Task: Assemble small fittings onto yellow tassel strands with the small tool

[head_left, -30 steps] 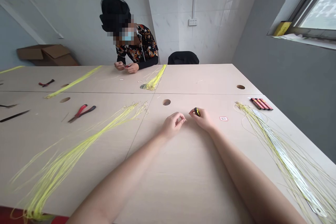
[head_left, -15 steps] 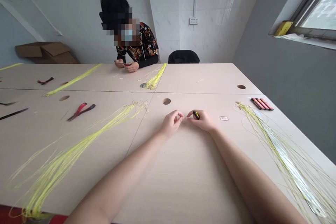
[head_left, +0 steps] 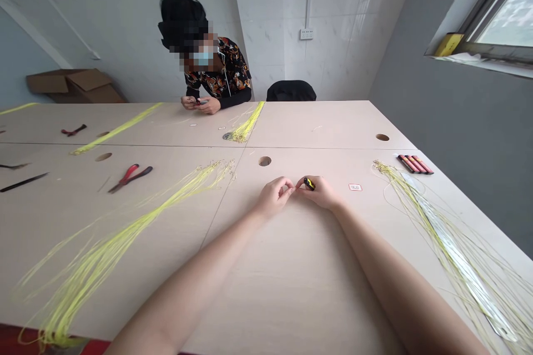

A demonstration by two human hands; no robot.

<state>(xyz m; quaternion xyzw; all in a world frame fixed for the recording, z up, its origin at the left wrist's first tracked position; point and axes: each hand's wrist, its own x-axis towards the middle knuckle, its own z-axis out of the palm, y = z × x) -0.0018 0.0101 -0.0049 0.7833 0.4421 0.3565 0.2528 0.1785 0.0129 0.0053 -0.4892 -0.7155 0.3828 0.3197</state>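
My left hand (head_left: 276, 196) is closed in a pinch above the table, its thumb and forefinger meeting on something too small to make out. Touching its fingertips from the right, my right hand (head_left: 323, 193) is also closed, with a short black-and-yellow stick-like object (head_left: 309, 183) held in the fingers. Left of my hands lies a bundle of thin yellow cords (head_left: 156, 211) with small metallic bits at the far end. Another bundle of yellow cords (head_left: 428, 227) lies to the right beside a metal ruler (head_left: 452, 252).
Red-and-black pliers (head_left: 130, 178) lie at the left, near a dark blade-like tool (head_left: 24, 182). Several pink-and-black cylinders (head_left: 415, 165) and a small red-edged label (head_left: 355, 187) are at the right. A round hole (head_left: 265, 161) opens beyond my hands. Across the table a person (head_left: 220, 75) works.
My fingertips have come closer together, and the tiny pale bit seen between them is now mostly hidden. The black-and-yellow object has tilted slightly. The things on the table stay put.
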